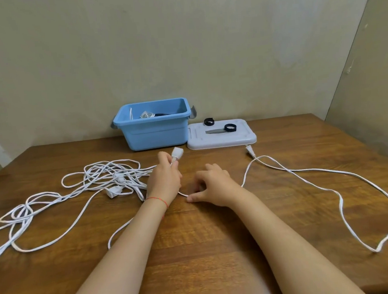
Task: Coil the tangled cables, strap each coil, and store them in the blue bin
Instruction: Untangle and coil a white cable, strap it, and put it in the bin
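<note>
Single head-worn wide-angle view, aimed forward and down, brown wooden table (219, 260) seen close, beige wall (181, 44) behind.

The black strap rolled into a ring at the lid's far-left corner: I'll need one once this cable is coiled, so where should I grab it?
Pinch the ring strap across its band from above, thumb on one side and a finger through the hole. It lies flat on the white lid, apart from the second strap, with nothing over it. The blue bin stands to its left, so coming in from the right looks easiest.
</note>
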